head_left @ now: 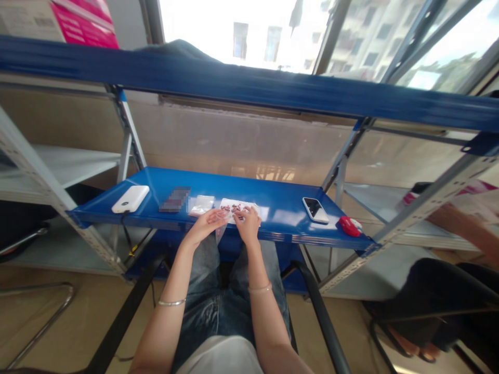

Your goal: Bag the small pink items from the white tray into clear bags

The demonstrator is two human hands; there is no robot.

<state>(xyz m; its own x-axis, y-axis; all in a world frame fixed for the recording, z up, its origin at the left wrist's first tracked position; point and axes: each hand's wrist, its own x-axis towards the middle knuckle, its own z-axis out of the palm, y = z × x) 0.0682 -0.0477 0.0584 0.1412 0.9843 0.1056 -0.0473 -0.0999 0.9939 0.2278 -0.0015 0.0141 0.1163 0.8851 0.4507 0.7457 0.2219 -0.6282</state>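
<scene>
On the blue shelf (276, 200), close to its front edge, lies a white sheet (251, 205) with several small dark-red pieces (236, 208) on it. My left hand (208, 223) is at the sheet's left side, its fingers closed on a small clear plastic bag (220, 229) that hangs over the edge. Over the right part of the sheet, my right hand (247, 224) bends its fingers down in a pinch among the red pieces; what is between the fingertips is too small to make out. Left of the sheet lies a stack of clear plastic packets (202, 204).
A white power bank (131, 199) with a black cable and a blurred-out dark item (174, 199) lie to the left. Rightward are a phone (315, 210) and a red-and-white object (350, 226). A blue beam (249, 88) crosses above. Another person's arm (463, 226) reaches in at far right.
</scene>
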